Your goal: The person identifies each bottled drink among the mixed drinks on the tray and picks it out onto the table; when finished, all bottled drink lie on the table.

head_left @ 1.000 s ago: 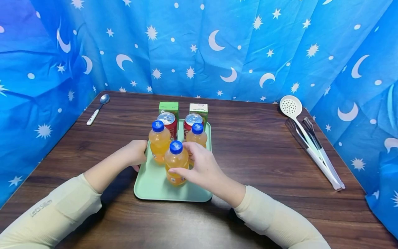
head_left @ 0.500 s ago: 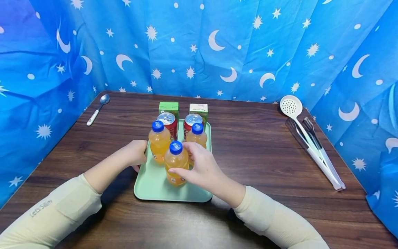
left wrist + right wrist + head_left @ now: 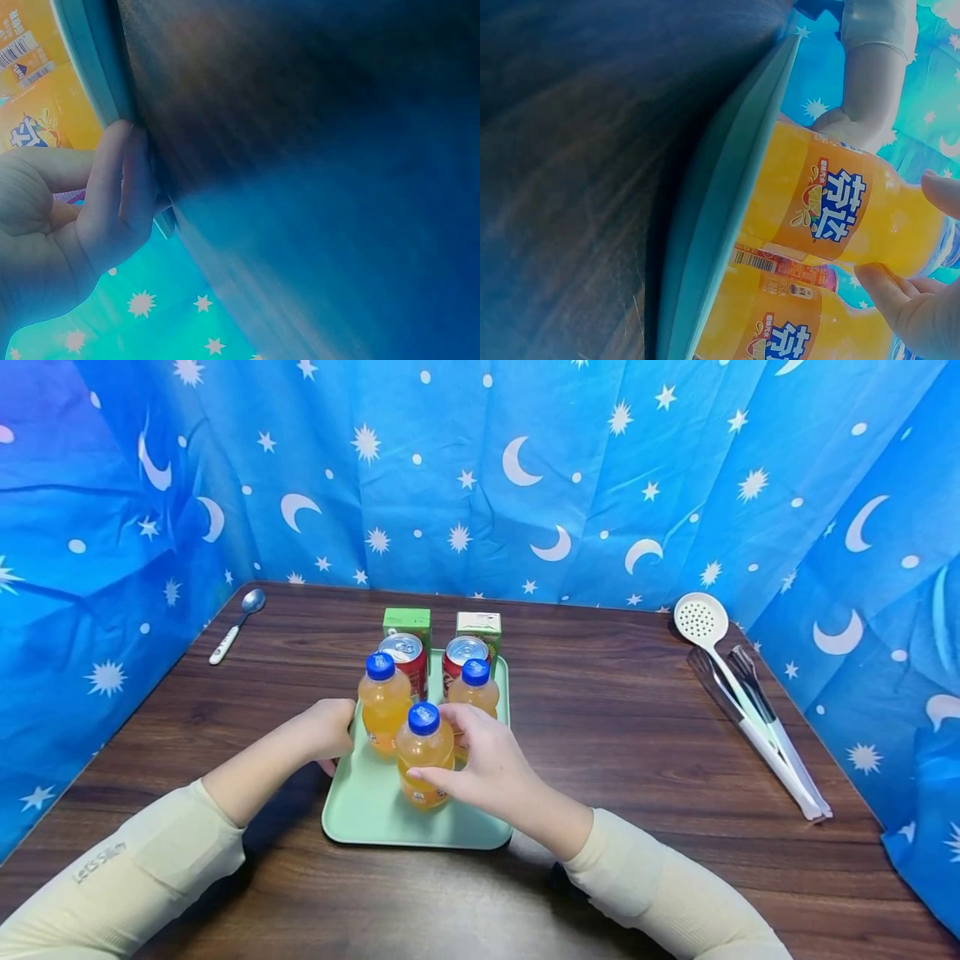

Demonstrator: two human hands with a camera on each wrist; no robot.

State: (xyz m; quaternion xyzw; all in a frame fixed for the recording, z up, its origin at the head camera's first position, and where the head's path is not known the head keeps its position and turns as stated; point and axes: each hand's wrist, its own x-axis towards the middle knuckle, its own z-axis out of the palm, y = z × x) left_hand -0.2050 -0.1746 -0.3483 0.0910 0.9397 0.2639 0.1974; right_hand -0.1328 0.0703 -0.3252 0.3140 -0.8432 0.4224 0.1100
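Here, the right hand (image 3: 487, 760) pinches the near bottle (image 3: 422, 753) between thumb and fingers; it is upright on the near half of the tray (image 3: 363, 818). The left hand (image 3: 330, 731) grips the tray's left edge, fingers curled at the rim. Farther back stand the left bottle (image 3: 384, 710), right bottle (image 3: 472, 695), two cans (image 3: 402, 648) and two cartons (image 3: 407, 618). A spoon (image 3: 237, 627) lies far left, a skimmer (image 3: 701, 620) far right.
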